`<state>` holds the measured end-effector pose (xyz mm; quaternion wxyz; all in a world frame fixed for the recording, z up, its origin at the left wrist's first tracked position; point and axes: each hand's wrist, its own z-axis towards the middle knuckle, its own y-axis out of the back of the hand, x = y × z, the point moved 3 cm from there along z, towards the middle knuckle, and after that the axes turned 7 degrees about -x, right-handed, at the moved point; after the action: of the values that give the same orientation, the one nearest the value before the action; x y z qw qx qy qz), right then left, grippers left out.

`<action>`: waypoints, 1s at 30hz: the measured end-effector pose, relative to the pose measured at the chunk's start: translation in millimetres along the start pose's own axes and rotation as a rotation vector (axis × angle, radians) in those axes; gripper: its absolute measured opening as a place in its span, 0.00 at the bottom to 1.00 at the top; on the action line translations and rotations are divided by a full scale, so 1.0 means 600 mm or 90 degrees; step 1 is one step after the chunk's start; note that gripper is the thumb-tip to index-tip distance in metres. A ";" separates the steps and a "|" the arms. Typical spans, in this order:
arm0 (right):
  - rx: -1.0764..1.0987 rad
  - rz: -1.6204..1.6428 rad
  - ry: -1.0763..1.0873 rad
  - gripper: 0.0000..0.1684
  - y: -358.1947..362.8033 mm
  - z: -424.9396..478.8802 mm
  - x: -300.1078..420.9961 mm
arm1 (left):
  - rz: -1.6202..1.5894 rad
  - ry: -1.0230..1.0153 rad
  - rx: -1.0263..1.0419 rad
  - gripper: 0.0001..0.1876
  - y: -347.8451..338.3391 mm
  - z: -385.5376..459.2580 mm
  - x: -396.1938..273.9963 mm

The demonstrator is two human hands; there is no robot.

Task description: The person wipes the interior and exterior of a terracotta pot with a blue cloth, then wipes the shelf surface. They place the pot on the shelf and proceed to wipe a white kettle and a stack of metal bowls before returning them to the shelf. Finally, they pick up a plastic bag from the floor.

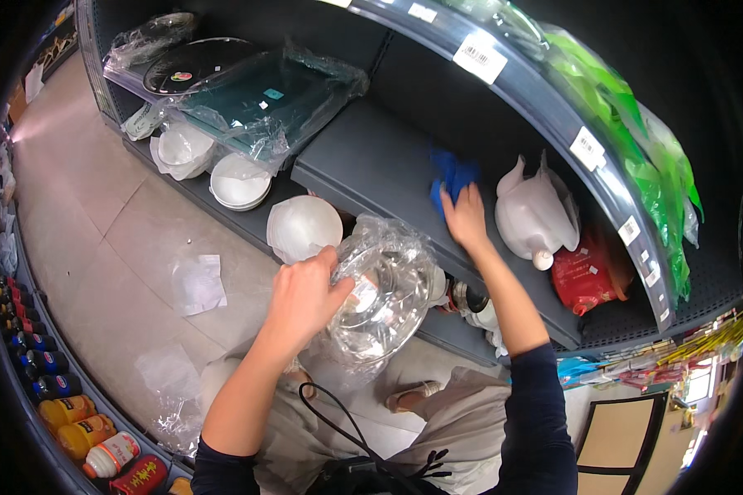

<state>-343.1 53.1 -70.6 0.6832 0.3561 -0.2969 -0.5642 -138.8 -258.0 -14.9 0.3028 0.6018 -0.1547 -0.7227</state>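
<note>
My left hand (309,297) grips the edge of a clear, plastic-wrapped glass dish (384,303) that bears a label. It hangs in front of the shelf's edge, above the floor. My right hand (467,216) presses a blue cloth (455,176) against the bare surface of the dark metal shelf (371,161). Right of that hand stands a white spouted vessel (529,216), with a red package (588,278) beyond it. White bowls (303,226) rest on the lower shelf, left of the wrapped dish.
Plastic-wrapped dark trays (272,99) lie at the shelf's left end. Green plastic packages (644,136) hang over the upper shelf edge (532,93). White paper (201,284) and clear plastic wrap (176,421) lie on the tiled floor (124,260). Bottles (77,427) line a shelf behind on the left.
</note>
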 end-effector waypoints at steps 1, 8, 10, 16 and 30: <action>-0.003 -0.039 -0.019 0.38 -0.026 0.028 -0.007 | -0.005 0.003 0.003 0.12 -0.001 -0.003 -0.001; 0.034 0.040 -0.111 0.28 -0.141 0.235 0.131 | -0.016 0.014 0.001 0.12 0.043 -0.008 -0.007; 0.043 0.133 -0.075 0.26 -0.155 0.256 0.177 | -0.005 0.017 0.011 0.13 0.049 -0.007 -0.007; 0.059 0.444 0.134 0.19 -0.164 0.258 0.288 | 0.043 0.033 -0.005 0.12 0.025 0.005 -0.007; 0.047 0.314 0.150 0.28 -0.101 0.200 0.242 | 0.035 0.046 -0.029 0.12 0.026 -0.009 -0.015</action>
<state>-447.0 -114.1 -51.6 0.8161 0.3609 -0.3139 -0.3243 -128.9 -263.7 -0.2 0.3417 0.6160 -0.1440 -0.6950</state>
